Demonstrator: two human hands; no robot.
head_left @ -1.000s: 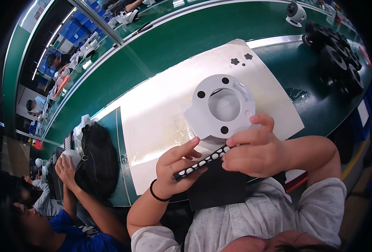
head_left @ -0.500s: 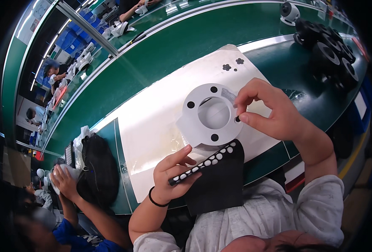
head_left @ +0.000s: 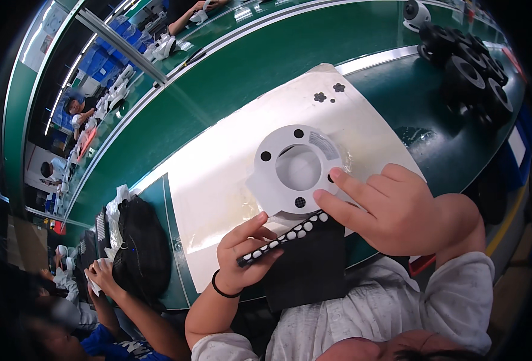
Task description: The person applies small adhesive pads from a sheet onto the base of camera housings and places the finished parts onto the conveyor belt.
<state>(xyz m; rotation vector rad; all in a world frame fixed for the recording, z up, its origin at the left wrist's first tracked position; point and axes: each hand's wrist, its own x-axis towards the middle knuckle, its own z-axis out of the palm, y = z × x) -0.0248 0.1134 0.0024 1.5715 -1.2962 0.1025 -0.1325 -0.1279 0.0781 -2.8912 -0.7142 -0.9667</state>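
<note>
A white ring-shaped base (head_left: 268,179) with a round central opening lies on a pale sheet. Black round pads sit around its face, one of them a top pad (head_left: 298,133) and another a lower pad (head_left: 300,203). My right hand (head_left: 395,210) reaches in from the right, two digits stretched apart. One fingertip touches the right-hand pad, partly covering it; I see nothing held in this hand. My left hand (head_left: 242,256) grips a black pad sheet (head_left: 308,265) between thumb and fingers, just below the base. Along the sheet's folded upper edge run several white circles.
The pale work sheet (head_left: 212,198) covers part of the green table, with small black flower-shaped bits (head_left: 320,97) on it. Black round parts (head_left: 467,75) are piled at the far right, near a white camera (head_left: 416,15). A black bag (head_left: 143,246) and a co-worker's hands (head_left: 102,277) are at left.
My right hand has gone from a pinch at the right-hand pad to stretched digits, lower and nearer. The base has shifted slightly left; my left hand still grips the sheet.
</note>
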